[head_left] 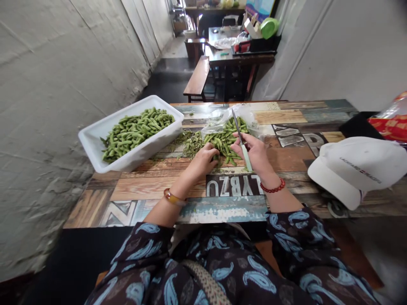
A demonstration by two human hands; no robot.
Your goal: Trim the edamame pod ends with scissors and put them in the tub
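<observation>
Green-handled knife (241,142) | right hand (254,152) grip closed on handle, blade pointing away | left hand (205,156) pinching pods (224,142)

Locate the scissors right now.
In the head view, the scissors are in the right hand at table centre, blades pointing away over the loose pods, right of the white tub.

I am seeing green pods (224,142) beside a white tub (95,144), and scissors (243,146) with pale green handles. My sleeves (299,237) are showing dark fabric with blue paisley; a red bead bracelet (272,188), an amber bangle (173,197) and a white cap (356,169) are sitting over the multicoloured plank-patterned table (143,186).
</observation>
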